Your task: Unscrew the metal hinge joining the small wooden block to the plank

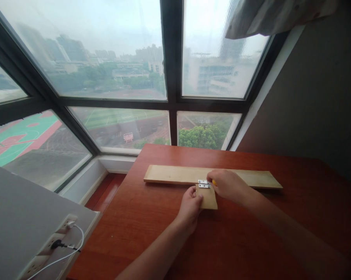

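A long pale wooden board lies across the reddish-brown table. Against its near edge is a small wooden piece, and a silver metal hinge spans the two. My left hand is closed on the left side of the small piece, thumb on top. Closed around the yellow handle of a screwdriver, my right hand is just right of the hinge. The screwdriver's thin shaft points left over the hinge plate; whether its tip sits in a screw is too small to tell.
Large dark-framed windows rise behind the table. A low white wall with sockets and a plugged-in white cable stands at the left. A grey wall closes off the right, and cloth hangs above.
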Demonstrator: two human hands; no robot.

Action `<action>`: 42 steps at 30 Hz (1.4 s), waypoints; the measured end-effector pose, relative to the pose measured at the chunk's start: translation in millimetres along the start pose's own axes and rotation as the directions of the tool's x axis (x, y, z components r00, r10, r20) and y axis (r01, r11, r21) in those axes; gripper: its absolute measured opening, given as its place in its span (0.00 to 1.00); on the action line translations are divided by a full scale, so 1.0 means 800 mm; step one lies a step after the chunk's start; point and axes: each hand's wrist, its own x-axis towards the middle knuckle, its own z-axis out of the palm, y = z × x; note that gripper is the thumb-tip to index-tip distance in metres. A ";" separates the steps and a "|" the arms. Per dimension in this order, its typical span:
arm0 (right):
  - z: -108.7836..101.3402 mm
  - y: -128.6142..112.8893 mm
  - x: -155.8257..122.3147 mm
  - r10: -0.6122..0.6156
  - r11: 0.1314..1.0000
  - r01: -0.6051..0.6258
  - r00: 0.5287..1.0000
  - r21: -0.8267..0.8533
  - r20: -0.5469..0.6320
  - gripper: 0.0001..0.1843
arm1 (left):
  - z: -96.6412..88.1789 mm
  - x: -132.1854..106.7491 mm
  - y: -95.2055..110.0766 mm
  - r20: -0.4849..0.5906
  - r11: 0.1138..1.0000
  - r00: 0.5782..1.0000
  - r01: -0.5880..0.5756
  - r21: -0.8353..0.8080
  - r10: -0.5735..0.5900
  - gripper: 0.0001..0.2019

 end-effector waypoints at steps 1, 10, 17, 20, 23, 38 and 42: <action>0.002 0.008 -0.007 0.026 1.000 -0.026 1.000 0.005 -0.003 0.10 | 0.000 0.000 0.000 -0.003 1.000 1.000 0.004 0.005 -0.004 0.19; 0.038 0.068 -0.062 0.261 0.956 -0.276 0.955 0.095 0.143 0.08 | 0.001 0.000 0.002 -0.023 1.000 1.000 0.013 0.028 -0.013 0.17; 0.059 0.069 -0.088 0.368 0.914 -0.388 0.915 0.118 0.165 0.05 | 0.000 0.000 0.003 -0.019 0.999 1.000 0.016 0.028 -0.016 0.19; 0.064 0.064 -0.093 0.374 0.904 -0.400 0.911 0.152 0.172 0.06 | 0.000 0.001 0.003 -0.023 0.999 1.000 0.015 0.036 -0.014 0.19; 0.068 0.062 -0.095 0.366 0.900 -0.396 0.914 0.182 0.175 0.06 | 0.000 0.002 0.003 -0.031 0.999 0.999 0.016 0.039 -0.015 0.18; -0.099 0.053 -0.102 0.169 0.788 0.049 0.941 0.613 -0.293 0.13 | -0.001 0.001 0.001 0.001 0.998 1.000 0.012 0.058 -0.012 0.19; -0.094 0.029 -0.077 0.289 0.652 0.194 0.830 0.733 -0.477 0.14 | 0.000 0.001 0.003 0.000 0.998 1.000 0.029 0.053 -0.030 0.19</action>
